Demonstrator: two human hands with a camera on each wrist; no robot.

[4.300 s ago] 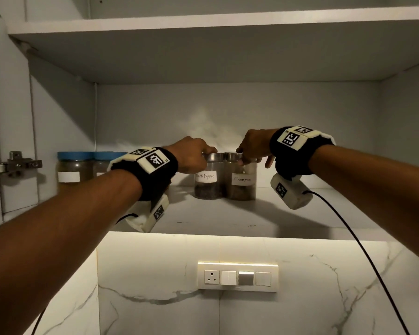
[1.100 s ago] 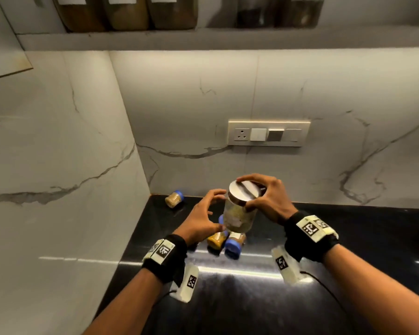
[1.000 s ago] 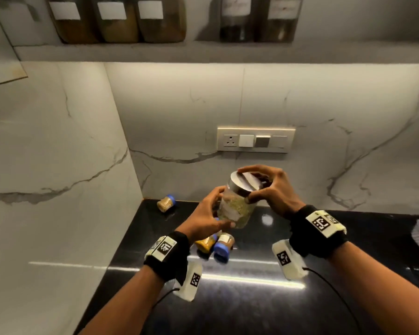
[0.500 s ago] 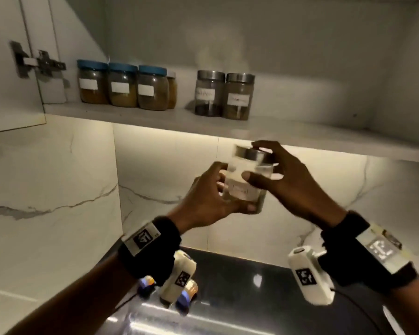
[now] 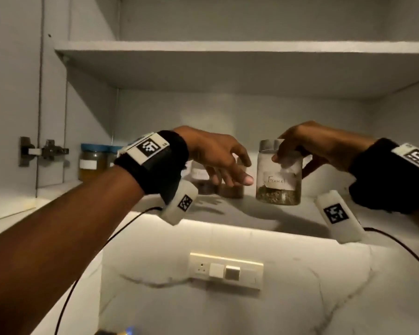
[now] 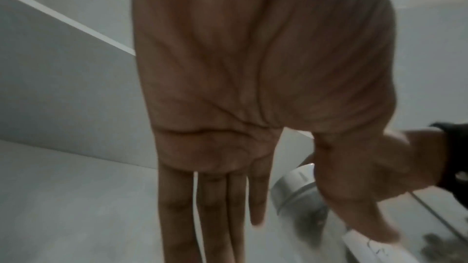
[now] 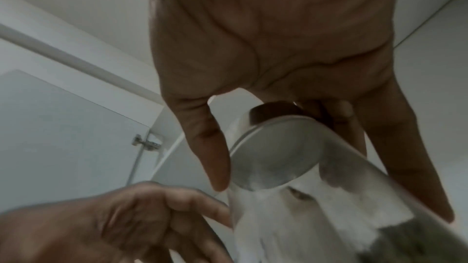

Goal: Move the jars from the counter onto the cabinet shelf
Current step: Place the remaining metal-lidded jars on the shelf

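A clear jar (image 5: 278, 175) with a steel lid, a white label and greenish seeds in the bottom is upright at the level of the cabinet shelf (image 5: 230, 215). My right hand (image 5: 291, 161) grips its upper part, thumb in front and fingers behind. The right wrist view shows the same grip on the jar (image 7: 273, 159). I cannot tell whether its base touches the shelf. My left hand (image 5: 230, 175) is open just left of the jar, not holding it, fingers straight in the left wrist view (image 6: 228, 217). It partly hides two steel-lidded jars (image 5: 201, 183) on the shelf.
Blue-lidded jars (image 5: 92, 160) stand at the shelf's left end beside the door hinge (image 5: 44, 151). An upper shelf (image 5: 227, 48) hangs overhead. The shelf right of the held jar is bare. A switch plate (image 5: 225, 269) is on the marble wall below.
The jar has risen from below the shelf edge to shelf level. My left hand has let go of it and spread open beside it; the right hand holds it alone.
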